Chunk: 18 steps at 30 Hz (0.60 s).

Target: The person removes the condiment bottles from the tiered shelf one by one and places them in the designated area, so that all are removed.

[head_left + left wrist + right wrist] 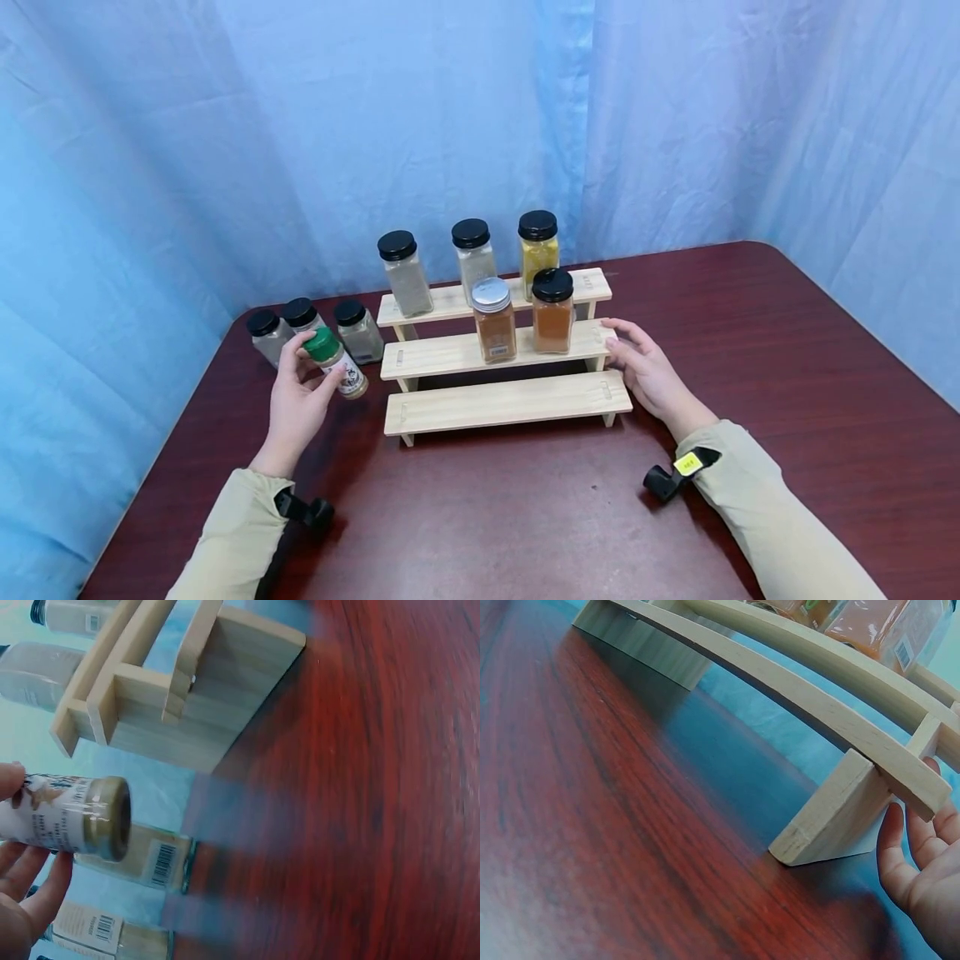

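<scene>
My left hand grips a small green-capped spice bottle, tilted above the table just left of a three-step wooden rack. In the left wrist view the bottle lies sideways between my fingers. My right hand rests with relaxed fingers against the rack's right end, at the middle and lowest steps; its fingers show beside the rack's foot. Three black-lidded jars stand on the top step. A silver-lidded jar and a black-lidded jar of brown spice stand on the middle step.
Three black-lidded glass jars stand on the dark red table behind my left hand. The rack's lowest step is bare. Blue cloth hangs behind and to both sides. The table's left edge runs close to my left arm.
</scene>
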{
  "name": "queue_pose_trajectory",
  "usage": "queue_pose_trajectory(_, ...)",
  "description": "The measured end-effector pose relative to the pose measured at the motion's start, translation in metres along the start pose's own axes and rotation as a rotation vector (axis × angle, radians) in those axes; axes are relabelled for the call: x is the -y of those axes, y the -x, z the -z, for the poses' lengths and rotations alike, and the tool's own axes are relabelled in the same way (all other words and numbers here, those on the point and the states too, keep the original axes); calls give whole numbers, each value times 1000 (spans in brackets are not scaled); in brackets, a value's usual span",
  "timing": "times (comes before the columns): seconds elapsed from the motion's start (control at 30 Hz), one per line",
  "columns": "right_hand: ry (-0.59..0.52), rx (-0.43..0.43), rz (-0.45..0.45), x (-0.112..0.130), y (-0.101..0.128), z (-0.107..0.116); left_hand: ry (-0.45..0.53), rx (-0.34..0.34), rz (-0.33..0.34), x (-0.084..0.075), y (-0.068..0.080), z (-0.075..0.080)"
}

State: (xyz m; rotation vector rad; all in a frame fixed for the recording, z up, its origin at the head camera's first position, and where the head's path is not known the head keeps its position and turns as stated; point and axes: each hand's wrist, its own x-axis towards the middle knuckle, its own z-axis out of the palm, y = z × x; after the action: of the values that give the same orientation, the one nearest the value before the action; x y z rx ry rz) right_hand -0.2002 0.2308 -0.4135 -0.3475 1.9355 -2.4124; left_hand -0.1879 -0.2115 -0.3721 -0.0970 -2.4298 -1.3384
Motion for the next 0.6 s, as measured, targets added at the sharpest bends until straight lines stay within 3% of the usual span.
queue_pose_trajectory(0.27,8,-1,-15,0,1,-1,-105,96,-36,10,-4,-3)
queue_pose_trajectory(0.6,8,1,-13,0,2,-1,-120,120,-35,14,-10,-9)
